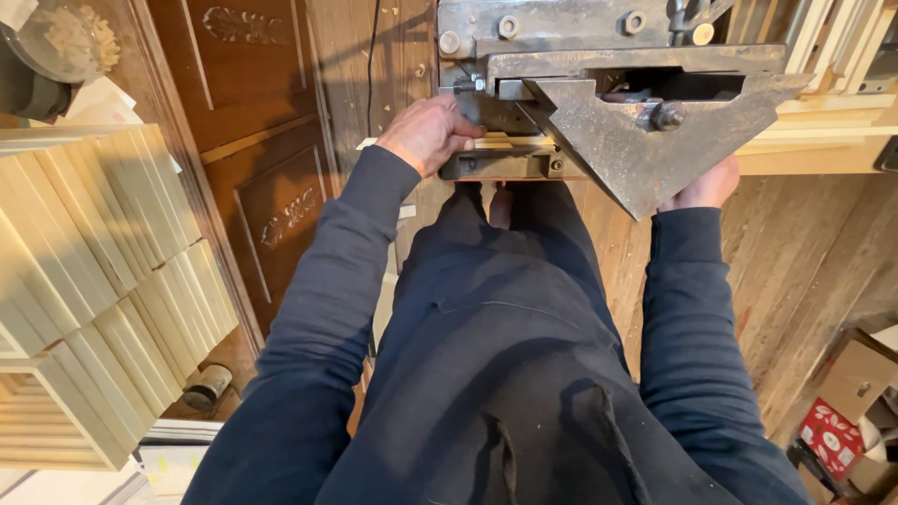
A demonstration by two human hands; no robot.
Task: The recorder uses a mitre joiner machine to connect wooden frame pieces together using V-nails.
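A worn grey steel machine [608, 84] with a rusted triangular guard plate [645, 150] stood ahead of the person. Left of the machine rose stacks of pale, ribbed wooden frame pieces [103, 281]. Below and right of it, a cardboard box [856, 374] held a red packet [828, 435]. At the machine's front edge lay a pale wooden strip [510, 142]; the left hand [428, 133] pressed on it, fingers curled over it. The right hand [703, 189] sat under the plate's right corner, its grip hidden.
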